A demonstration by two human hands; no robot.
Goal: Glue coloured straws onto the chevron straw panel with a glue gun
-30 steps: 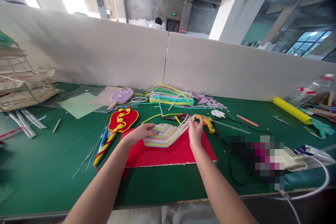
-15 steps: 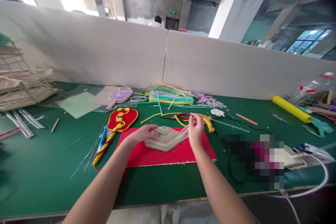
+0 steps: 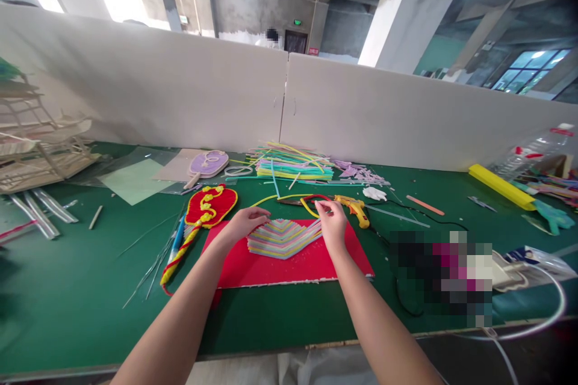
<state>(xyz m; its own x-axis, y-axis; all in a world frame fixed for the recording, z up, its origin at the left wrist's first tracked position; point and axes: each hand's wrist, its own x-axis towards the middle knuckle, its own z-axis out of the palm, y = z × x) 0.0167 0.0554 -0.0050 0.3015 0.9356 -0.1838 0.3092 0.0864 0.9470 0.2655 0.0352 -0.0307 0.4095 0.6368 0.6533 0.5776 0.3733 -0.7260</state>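
A chevron panel of pastel strips (image 3: 282, 243), in pink, yellow, blue and grey, lies on a red board (image 3: 271, 277). My left hand (image 3: 246, 224) is over the panel's upper left edge, fingers stretched out and nothing visible in them. At the panel's right end, my right hand (image 3: 333, 224) has its thumb and index finger pinched together; whatever is between them is too small to make out. Just beyond that hand are a yellow hot glue gun (image 3: 354, 207), red-handled pliers (image 3: 311, 197) and a bent yellow strip (image 3: 259, 200).
A red and yellow fan-shaped piece (image 3: 211, 204) lies left of the board beside a blue pen (image 3: 177, 234). Behind are a pile of coloured strips (image 3: 293, 165) and a purple fan (image 3: 208, 162). Glue-gun cable (image 3: 419, 210) runs right. A white partition (image 3: 180, 90) borders the green table (image 3: 81, 289).
My left hand has lifted slightly from the panel towards its upper edge. My right hand has shifted a little left and down, its fingers still pinched. The panel stays in place.
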